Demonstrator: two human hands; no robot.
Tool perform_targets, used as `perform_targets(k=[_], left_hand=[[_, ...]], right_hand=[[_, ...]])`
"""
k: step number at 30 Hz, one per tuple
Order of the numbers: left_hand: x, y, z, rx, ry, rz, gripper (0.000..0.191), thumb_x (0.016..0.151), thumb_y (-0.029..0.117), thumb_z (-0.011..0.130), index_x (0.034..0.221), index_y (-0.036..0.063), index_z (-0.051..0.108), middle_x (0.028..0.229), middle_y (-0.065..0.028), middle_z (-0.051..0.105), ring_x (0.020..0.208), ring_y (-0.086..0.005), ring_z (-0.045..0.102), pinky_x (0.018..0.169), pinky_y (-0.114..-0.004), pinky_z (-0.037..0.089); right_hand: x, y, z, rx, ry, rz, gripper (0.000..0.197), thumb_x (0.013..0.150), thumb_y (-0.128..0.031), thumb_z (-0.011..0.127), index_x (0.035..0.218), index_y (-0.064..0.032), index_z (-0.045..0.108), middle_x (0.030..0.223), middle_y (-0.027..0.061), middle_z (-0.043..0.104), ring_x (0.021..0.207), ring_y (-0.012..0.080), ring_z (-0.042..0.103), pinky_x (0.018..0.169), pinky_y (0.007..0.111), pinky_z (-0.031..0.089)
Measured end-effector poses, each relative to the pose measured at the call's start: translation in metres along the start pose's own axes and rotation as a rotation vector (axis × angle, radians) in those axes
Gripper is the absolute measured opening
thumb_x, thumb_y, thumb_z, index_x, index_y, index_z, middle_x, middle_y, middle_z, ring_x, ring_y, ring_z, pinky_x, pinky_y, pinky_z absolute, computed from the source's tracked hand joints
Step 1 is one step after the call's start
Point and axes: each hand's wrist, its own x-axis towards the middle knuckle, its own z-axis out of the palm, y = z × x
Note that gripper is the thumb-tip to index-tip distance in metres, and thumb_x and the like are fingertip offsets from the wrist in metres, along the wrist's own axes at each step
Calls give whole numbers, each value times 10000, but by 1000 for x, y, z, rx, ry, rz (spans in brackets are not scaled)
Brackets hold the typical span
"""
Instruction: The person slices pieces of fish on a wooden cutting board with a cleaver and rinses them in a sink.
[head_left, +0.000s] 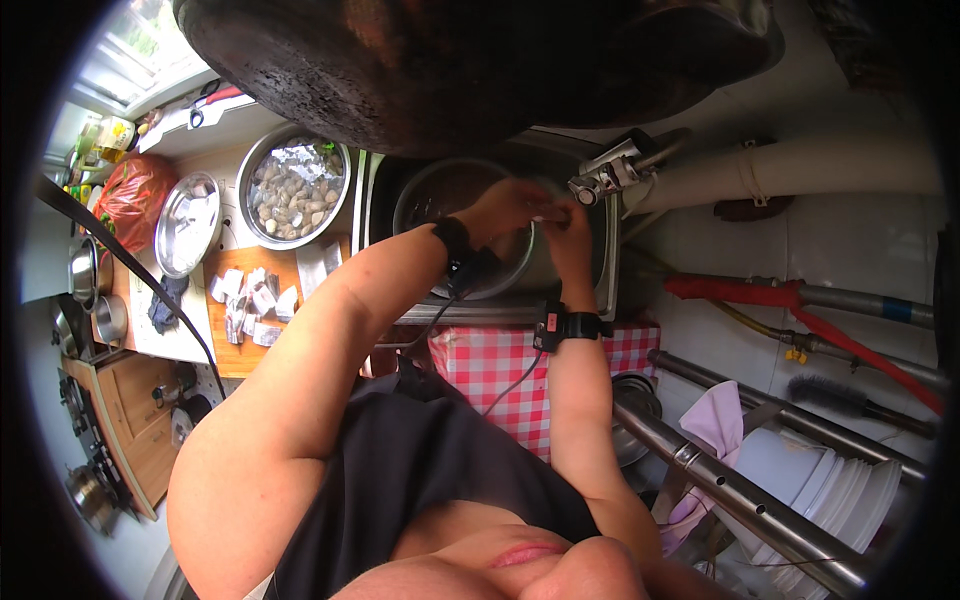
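Over a round metal basin in the stainless-steel sink, my left hand and my right hand meet at the fingertips. They pinch a small pale object between them; blur and the fingers hide what it is. Inside, the basin is dark and partly covered by my left forearm. A metal faucet juts out just beyond my right hand. Black straps with small devices circle both wrists, and thin cables trail from them.
Left of the sink stand a metal bowl of clams in water and a metal plate. Torn wrappers lie on a wooden board. A large blackened wok hangs close overhead. Pipes and a metal rail run at the right.
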Motion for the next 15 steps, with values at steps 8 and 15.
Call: perform_targets(k=[8, 15], left_hand=[[7, 11, -1, 202, 18, 20, 333, 756, 345, 661, 868, 31, 640, 677, -62, 603, 645, -111, 562, 620, -245, 458], [8, 5, -4, 121, -5, 57, 252, 803, 265, 609, 905, 35, 631, 754, -70, 624, 690, -111, 595, 613, -247, 466]], right_hand=[[6, 7, -10, 236, -65, 87, 287, 716, 32, 533, 1001, 5, 515, 955, 81, 585, 864, 156, 558, 771, 263, 440], [3, -2, -12, 533, -129, 126, 246, 744, 14, 505, 989, -13, 518, 984, 72, 580, 898, 142, 544, 777, 260, 429]])
